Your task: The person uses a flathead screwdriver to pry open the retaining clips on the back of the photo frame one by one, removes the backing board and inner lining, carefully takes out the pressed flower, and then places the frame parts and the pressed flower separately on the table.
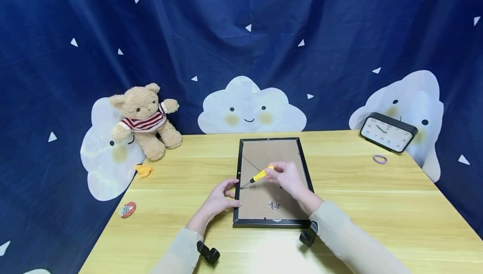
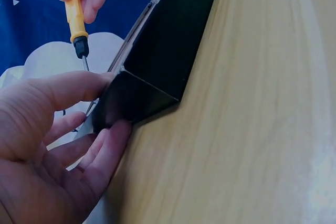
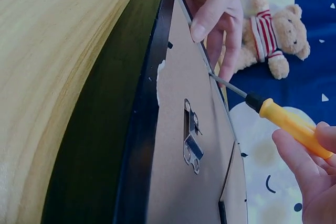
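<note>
Gripping a yellow-handled screwdriver (image 1: 259,176) in the right hand (image 1: 287,178), in the head view, and setting its tip against the left inner edge of a black picture frame (image 1: 264,194) laid back-up on the worktop (image 1: 362,190). Seen from the left wrist, grasping the frame's side near a corner with the left hand (image 2: 58,140) — thumb above, fingers against the side. Seen from the right wrist, showing a metal hanger (image 3: 192,140) on the brown backing — and, past the left hand, a teddy bear (image 3: 283,32).

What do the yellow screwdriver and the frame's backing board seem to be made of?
Screwdriver handle: probably smooth plastic, evenly yellow. Its shaft: likely metal, grey with a sheen. Backing board: matte, perhaps fibreboard or cardboard; plain brown, without shine.
</note>
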### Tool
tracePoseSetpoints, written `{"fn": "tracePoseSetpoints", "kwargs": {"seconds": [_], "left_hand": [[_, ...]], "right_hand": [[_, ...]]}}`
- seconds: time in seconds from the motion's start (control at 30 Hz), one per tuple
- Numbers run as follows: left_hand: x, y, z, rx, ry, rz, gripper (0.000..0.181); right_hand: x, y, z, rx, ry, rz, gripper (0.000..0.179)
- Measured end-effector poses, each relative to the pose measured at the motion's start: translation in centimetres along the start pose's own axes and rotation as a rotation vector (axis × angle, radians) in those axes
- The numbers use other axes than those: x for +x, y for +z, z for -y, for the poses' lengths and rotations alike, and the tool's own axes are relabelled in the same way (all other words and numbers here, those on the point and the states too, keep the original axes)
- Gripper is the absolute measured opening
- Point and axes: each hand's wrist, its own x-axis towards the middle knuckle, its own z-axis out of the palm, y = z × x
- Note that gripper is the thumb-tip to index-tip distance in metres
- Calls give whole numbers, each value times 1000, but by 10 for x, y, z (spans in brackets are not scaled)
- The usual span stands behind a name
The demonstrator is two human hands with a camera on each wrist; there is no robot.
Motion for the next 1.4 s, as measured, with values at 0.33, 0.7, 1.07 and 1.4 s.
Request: {"fn": "tracePoseSetpoints", "kwargs": {"seconds": [0.33,0.7,1.07,1.4], "left_hand": [[-11,2,-16,17,-5,-14,74],[-6,1,-11,28,-4,-9,74],[6,-1,13,39,-19,-32,76],[7,-1,9,40,-11,-26,76]], "right_hand": [[-6,7,5,33,12,-20,19],[-1,25,30,-145,-82,33,14],[-3,39,41,-269,-153,38,13],[-1,43,38,-293,-240,15,10]]}}
